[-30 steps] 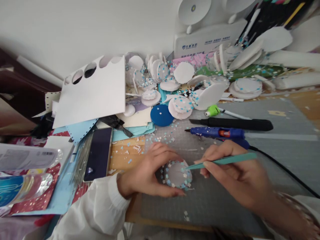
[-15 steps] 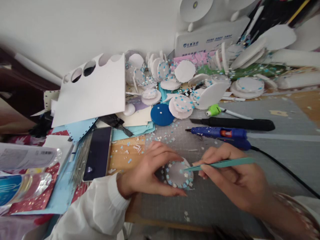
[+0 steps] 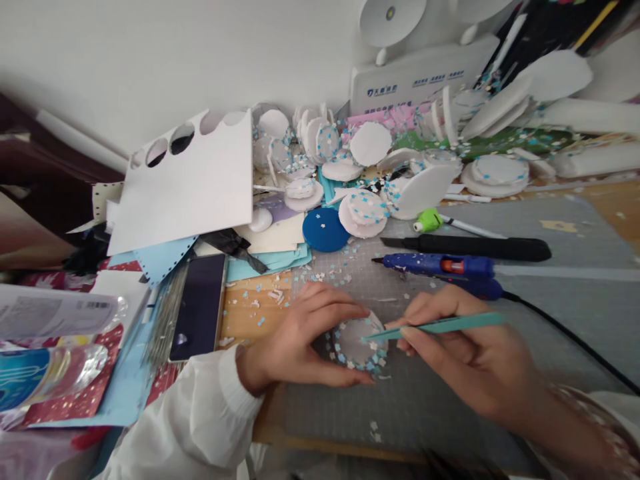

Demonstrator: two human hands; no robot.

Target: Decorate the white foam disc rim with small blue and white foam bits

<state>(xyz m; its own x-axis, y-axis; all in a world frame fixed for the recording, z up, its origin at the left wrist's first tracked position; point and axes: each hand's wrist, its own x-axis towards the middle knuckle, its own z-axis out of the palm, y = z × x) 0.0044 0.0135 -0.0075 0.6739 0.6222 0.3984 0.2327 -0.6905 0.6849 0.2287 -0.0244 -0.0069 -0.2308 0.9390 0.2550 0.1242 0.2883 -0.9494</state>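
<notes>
While left hand (image 3: 311, 340) curves, right hand (image 3: 470, 357) pinching tweezers (image 3: 453, 324)

Tweezers (image 3: 450, 324): teal, by my remote view. Round piece (image 3: 350, 345): greyish white, ringed in pale blue and white bits (image 3: 351, 365). Mat (image 3: 325, 413): grey, faintly gridded. Glue gun (image 3: 420, 263): I log deep blue, red at the side. Cutter (image 3: 500, 248): black. Disc (image 3: 325, 233): blue, flecked white. Sheet (image 3: 165, 260): light blue, black-dotted edge. Glitter paper (image 3: 103, 383): red, pale speckles. Surface (image 3: 240, 327): wood brown. Sleeve (image 3: 200, 400): plain white.

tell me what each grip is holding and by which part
Right grip: teal tweezers, toward their tips. Left grip: flower-edged round piece, around its rim.
</notes>
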